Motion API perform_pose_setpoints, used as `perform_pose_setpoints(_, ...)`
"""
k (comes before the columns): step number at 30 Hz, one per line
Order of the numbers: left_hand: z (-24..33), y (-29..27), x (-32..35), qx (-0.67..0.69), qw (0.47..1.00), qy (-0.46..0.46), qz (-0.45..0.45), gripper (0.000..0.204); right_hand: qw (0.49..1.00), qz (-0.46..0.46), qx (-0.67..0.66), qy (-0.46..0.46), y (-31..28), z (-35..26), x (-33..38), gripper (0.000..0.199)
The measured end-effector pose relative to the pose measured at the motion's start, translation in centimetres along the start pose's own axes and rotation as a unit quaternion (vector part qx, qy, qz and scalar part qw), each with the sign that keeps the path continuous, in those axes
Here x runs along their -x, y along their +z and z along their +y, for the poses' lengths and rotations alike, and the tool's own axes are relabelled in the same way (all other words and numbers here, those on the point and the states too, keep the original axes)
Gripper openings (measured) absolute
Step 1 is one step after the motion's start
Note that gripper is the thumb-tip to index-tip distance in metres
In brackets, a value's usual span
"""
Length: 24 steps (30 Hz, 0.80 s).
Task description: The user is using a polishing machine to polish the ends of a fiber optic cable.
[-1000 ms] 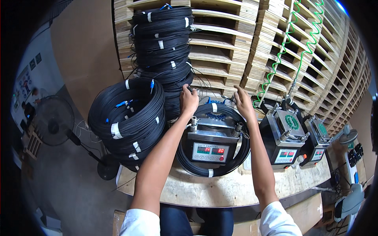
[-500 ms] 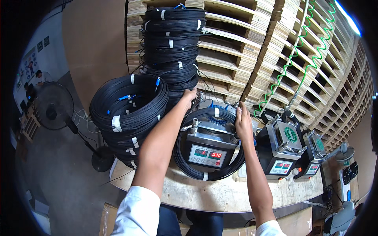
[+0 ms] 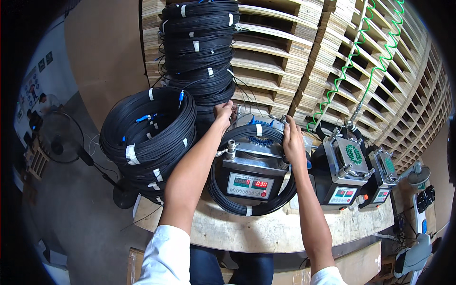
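A black benchtop polishing machine (image 3: pixel 254 164) stands on the table in front of me, its metal top plate carrying blue fibre connectors (image 3: pixel 261 141) in a ring. A coil of black cable (image 3: pixel 221 202), tied with white tape, hangs around its body. Lit red and green digits show on the front panel (image 3: pixel 249 187). My left hand (image 3: pixel 223 113) is closed at the metal post (image 3: pixel 238 109) on the rear left corner. At the rear right corner, my right hand (image 3: pixel 294 140) has its fingers close together against the other post (image 3: pixel 283 118). Contact is partly hidden at both.
Stacked black cable coils (image 3: pixel 147 128) stand at my left, with a taller stack (image 3: pixel 199 57) behind. Two similar machines (image 3: pixel 339 166) sit on the right. Wooden pallets (image 3: pixel 270 52) rise behind the table (image 3: pixel 266 235). A fan (image 3: pixel 59 137) stands on the floor at far left.
The view has shifted slightly. Both hands stay at the machine's rear corners, with small finger movement. A digit on the panel has changed.
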State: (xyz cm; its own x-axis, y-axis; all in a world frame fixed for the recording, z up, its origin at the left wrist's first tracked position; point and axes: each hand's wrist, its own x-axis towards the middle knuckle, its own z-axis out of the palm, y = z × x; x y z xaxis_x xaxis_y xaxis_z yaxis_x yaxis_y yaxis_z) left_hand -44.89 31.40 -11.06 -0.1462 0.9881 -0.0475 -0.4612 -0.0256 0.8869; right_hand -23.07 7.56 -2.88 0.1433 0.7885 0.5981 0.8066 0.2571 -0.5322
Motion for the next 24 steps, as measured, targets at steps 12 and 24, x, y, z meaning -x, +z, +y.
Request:
perform_pose_setpoints(12,1.4,5.8,5.2,-0.248,0.952,-0.076,-0.163,0.096,0.999,0.026,0.034,0.009,-1.6,2.4,0.5,0.037)
perform_pose_setpoints(24,8.1,1.5,15.7,-0.356,0.832,0.422,-0.062,0.034,0.999,0.034,-0.005,-0.006,-0.7,3.6,-0.2,0.039)
